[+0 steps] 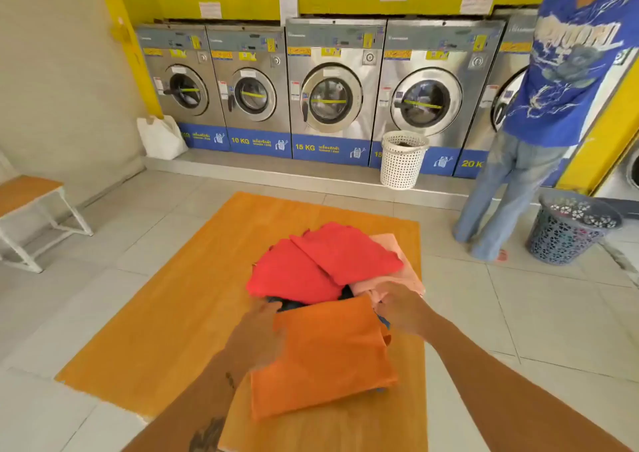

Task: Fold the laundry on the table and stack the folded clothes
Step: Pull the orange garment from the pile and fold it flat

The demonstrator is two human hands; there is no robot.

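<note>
A folded orange garment [328,354] lies at the near side of the wooden table [166,313]. My left hand [257,334] grips its left edge. My right hand [401,308] holds its far right corner, next to a pink garment [397,275]. Beyond them lie two folded red garments [287,271] [345,251], overlapping each other. A dark garment [294,303] peeks out between the orange and the red pieces, mostly hidden.
A row of washing machines [332,92] lines the far wall. A white laundry basket [403,159] stands on the step before them. A person in a blue shirt [567,67] stands at right beside a dark basket [570,230]. A bench [31,206] is at left.
</note>
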